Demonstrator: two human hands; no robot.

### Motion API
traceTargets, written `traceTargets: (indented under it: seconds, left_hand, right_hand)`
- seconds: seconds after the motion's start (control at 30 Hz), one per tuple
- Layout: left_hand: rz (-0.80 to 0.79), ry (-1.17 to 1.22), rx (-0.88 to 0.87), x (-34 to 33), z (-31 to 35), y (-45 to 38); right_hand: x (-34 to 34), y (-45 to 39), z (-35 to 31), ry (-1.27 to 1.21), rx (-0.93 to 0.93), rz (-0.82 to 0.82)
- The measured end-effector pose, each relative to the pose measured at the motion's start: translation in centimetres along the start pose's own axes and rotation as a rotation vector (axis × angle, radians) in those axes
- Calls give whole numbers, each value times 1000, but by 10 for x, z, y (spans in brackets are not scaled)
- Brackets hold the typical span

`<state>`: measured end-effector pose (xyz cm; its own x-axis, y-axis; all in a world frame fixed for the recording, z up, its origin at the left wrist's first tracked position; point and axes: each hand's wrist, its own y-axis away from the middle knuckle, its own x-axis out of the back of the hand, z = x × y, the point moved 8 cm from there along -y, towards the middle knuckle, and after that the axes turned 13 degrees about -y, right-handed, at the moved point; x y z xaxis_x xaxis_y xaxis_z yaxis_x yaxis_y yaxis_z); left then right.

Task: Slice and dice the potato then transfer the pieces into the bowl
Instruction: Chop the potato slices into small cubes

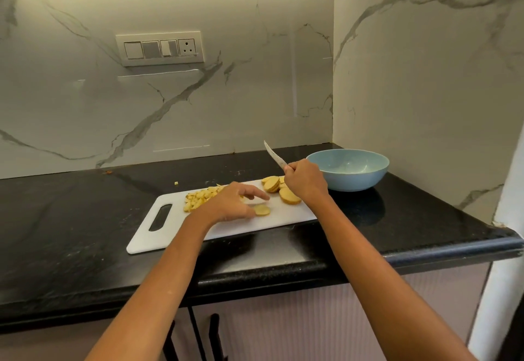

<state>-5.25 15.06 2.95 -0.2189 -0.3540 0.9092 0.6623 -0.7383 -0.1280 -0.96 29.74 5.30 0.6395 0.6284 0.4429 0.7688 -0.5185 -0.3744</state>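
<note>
A white cutting board [226, 233] lies on the black counter. Diced potato pieces [198, 197] are piled at its far left. Several round potato slices [279, 187] lie at its far right. A single potato slice [262, 209] lies flat mid-board, and my left hand [235, 202] touches it with the thumb, fingers stretched out above it. My right hand [304, 180] grips a knife [274, 155] by the handle, blade raised and pointing up and to the left, above the slices. A light blue bowl [347, 169] stands behind the board's right end and looks empty.
The black counter [71, 233] ends at a front edge near me and at a marble wall on the right just past the bowl. A small potato bit [176, 183] lies on the counter behind the board. A switch panel [160, 48] is on the back wall.
</note>
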Motion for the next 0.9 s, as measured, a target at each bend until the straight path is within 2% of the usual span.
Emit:
traceTargets:
  seconds: [0.1,0.17,0.27,0.53,0.73,0.9]
  left_hand:
    - [143,-8,59,10,-6,6]
    - [252,-116,91,16,-11,11]
    - [268,-207,100,9,-15,17]
    - [274,-99,22,8,-6,21]
    - [476,-88,170,20,-21,28]
    - [429,-130,129,13,-13,28]
  right_hand:
    - [0,3,-2,3,19,10]
    - [-2,4,-5,15,37,7]
    - [-4,10,-7,55,57,-3]
    - [-8,48,-17,143,105,-74]
    - [-11,78,-26,248,192,-79]
    - [-9,83,-30,247,175,-67]
